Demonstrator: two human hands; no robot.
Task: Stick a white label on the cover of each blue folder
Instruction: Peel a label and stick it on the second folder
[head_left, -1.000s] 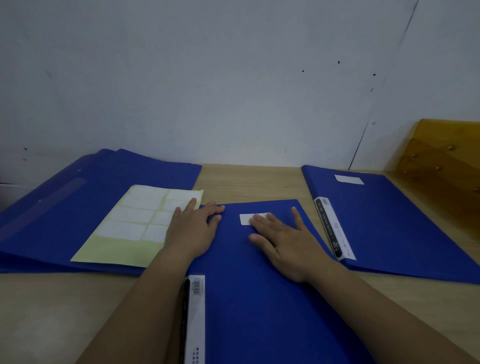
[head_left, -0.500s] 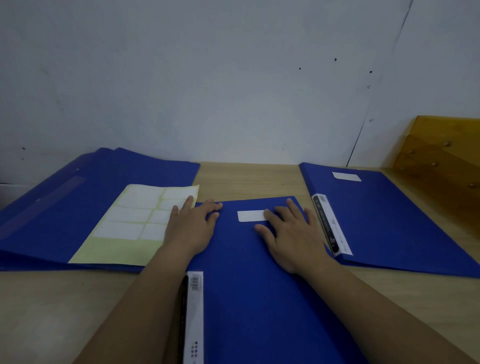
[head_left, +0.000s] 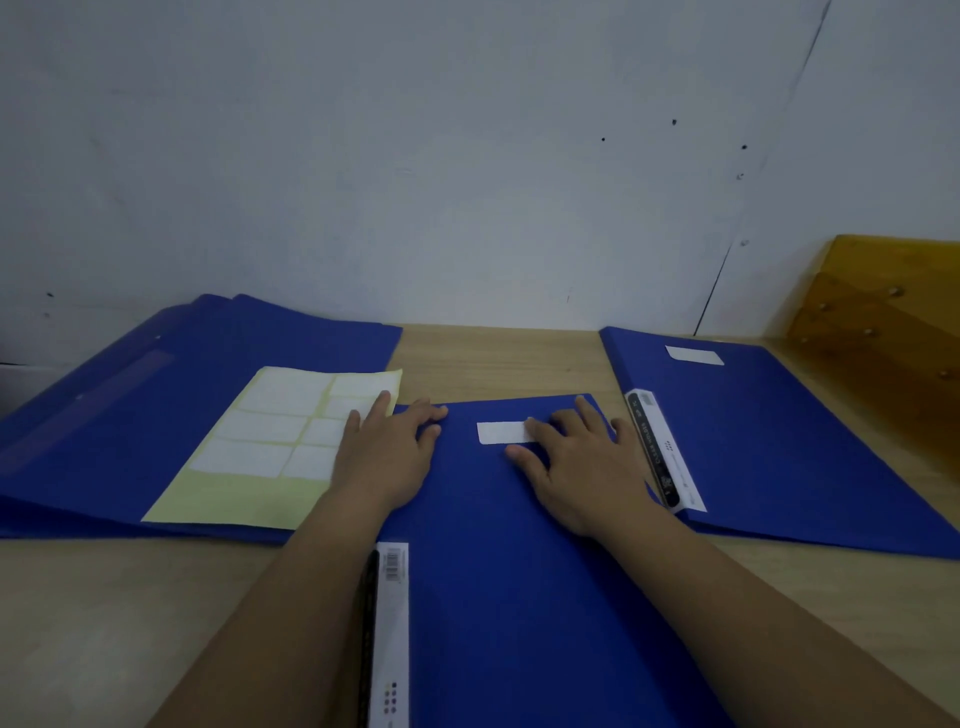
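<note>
A blue folder (head_left: 519, 571) lies in front of me with a white label (head_left: 500, 432) stuck near its top edge. My right hand (head_left: 576, 462) lies flat on the cover, its fingertips pressing the label's right end. My left hand (head_left: 387, 452) rests flat on the folder's top left corner, fingers straight. A yellow backing sheet with several white labels (head_left: 270, 441) lies on a stack of blue folders (head_left: 130, 415) at the left. At the right another blue folder (head_left: 779, 447) carries a white label (head_left: 694, 355).
All of it sits on a wooden table (head_left: 104, 623) against a pale wall. An amber wooden piece (head_left: 883, 322) stands at the far right. White spine strips with barcodes show on the near folder (head_left: 392, 623) and the right folder (head_left: 665, 452).
My right hand slid right along the label, then came back left onto its right end. The left hand has stayed put.
</note>
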